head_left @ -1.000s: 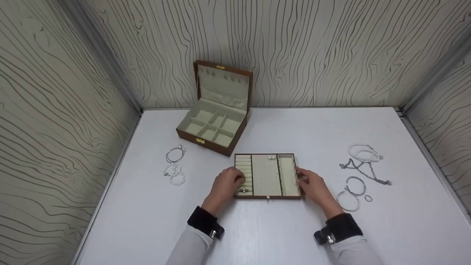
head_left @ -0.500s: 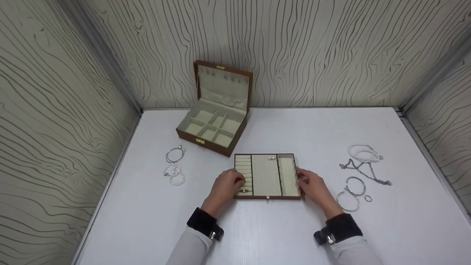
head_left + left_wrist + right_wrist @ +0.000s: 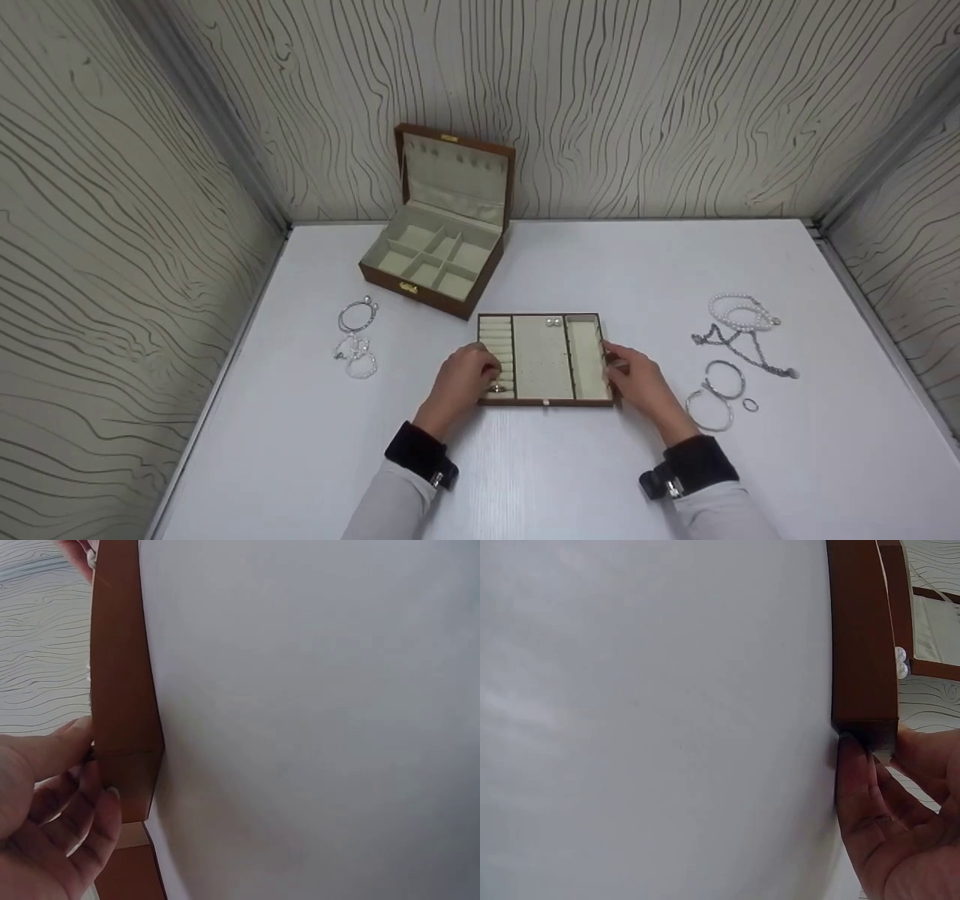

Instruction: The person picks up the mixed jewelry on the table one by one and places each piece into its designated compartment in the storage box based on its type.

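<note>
In the head view a brown-rimmed jewelry tray (image 3: 544, 360) lies flat on the white table. My left hand (image 3: 459, 382) grips its left side, thumb over the rim by the cream ring rolls (image 3: 495, 337); the left wrist view has its fingers (image 3: 101, 829) bent against the brown side wall. A ring (image 3: 496, 388) sits in the rolls beside that hand. My right hand (image 3: 639, 381) pinches the right wall, thumb on top and fingers (image 3: 859, 787) outside and low. A pair of pearl earrings (image 3: 553, 322) sits on the tray's middle panel.
Behind the tray stands a brown jewelry box (image 3: 431, 259), lid raised, with bare compartments. Bracelets (image 3: 357, 337) lie at the left. On the right are pearl strands (image 3: 742, 311), a silver chain (image 3: 750, 349), bangles (image 3: 724, 379) and a loose ring (image 3: 751, 405).
My left wrist has shifted very slightly to the right. Both hands stay on the tray, and the tray and the other jewelry look unmoved.
</note>
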A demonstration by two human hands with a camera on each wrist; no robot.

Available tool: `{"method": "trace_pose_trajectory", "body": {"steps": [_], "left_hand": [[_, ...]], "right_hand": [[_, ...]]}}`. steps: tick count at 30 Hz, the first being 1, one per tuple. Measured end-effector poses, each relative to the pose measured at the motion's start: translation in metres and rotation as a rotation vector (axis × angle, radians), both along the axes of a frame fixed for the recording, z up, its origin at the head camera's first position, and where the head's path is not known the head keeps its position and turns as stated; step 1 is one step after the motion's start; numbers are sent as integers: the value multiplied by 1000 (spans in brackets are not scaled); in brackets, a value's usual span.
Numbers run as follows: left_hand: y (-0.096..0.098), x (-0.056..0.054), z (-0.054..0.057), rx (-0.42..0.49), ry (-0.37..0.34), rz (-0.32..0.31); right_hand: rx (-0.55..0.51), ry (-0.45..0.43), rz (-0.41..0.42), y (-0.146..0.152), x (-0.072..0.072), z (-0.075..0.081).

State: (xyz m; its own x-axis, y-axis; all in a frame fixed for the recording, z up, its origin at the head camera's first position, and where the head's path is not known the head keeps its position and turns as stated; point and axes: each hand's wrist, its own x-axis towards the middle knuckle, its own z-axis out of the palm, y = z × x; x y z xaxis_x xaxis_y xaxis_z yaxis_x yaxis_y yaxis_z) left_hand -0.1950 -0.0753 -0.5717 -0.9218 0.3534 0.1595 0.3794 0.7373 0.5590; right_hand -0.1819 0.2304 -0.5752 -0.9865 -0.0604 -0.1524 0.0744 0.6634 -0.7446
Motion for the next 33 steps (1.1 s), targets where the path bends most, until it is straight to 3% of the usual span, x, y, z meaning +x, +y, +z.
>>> {"method": "trace_pose_trajectory", "body": {"steps": [8,17,27,33], "left_hand": [[-1,-2,-1,11,6,-8],[3,-4,-1,-44,71,-37],[0,-4,-3,3,24,-44],[-5,-5,-2,24,31,-73]], "right_hand": [[-1,-18,-12,0,0,-1],[-8,11,-3,1,1,-1],[-17,2,7,1,1,1],[-14,-8,7,0,1,1]]}}
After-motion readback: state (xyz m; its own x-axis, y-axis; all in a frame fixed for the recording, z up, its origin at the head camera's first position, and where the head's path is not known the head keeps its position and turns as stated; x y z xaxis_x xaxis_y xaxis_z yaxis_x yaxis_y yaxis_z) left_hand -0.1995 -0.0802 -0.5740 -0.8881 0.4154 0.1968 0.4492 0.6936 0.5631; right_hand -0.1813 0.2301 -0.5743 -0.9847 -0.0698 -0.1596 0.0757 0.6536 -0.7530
